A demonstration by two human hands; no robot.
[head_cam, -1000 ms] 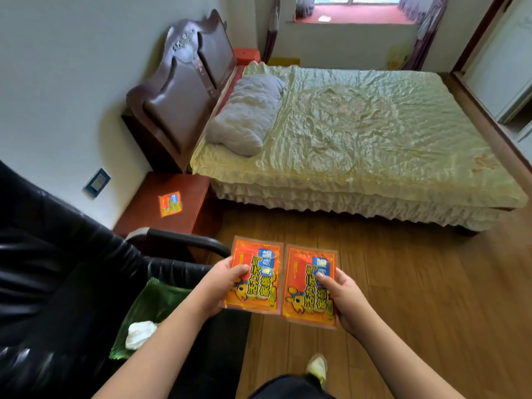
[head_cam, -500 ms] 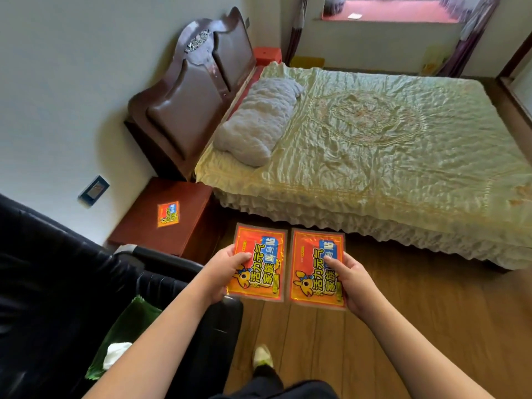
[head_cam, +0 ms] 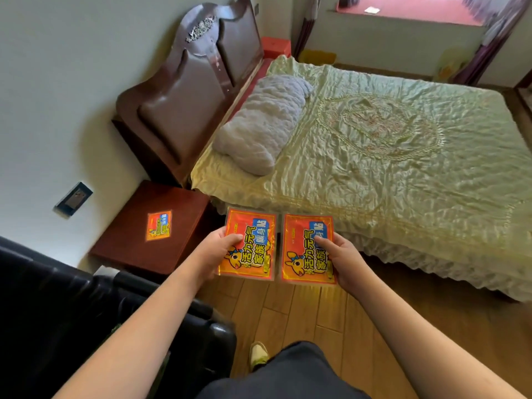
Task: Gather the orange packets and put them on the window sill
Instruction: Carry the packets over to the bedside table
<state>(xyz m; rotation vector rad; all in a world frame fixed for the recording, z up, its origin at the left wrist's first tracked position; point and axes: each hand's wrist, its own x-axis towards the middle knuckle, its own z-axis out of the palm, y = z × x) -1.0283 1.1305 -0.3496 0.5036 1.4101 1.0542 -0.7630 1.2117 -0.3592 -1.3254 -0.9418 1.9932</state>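
Each hand grips one orange packet: left hand (head_cam: pixel 214 251) with left packet (head_cam: pixel 253 249), right hand (head_cam: pixel 344 259) with right packet (head_cam: pixel 302 254). Next I would collect the third packet (head_cam: pixel 159 226) from the middle of the nightstand (head_cam: pixel 184 203).

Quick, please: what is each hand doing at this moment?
Left hand: closed, holding the left packet.
Right hand: closed, holding the right packet.

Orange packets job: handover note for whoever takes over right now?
Left hand: holds one orange packet.
Right hand: holds a second packet, side by side with the first.
Third packet: lies flat on the bedside table, not yet gathered.
Window sill: far side of the room, past the bed; no orange packet on it yet.
Left: pick up the third, carry all to the sill.
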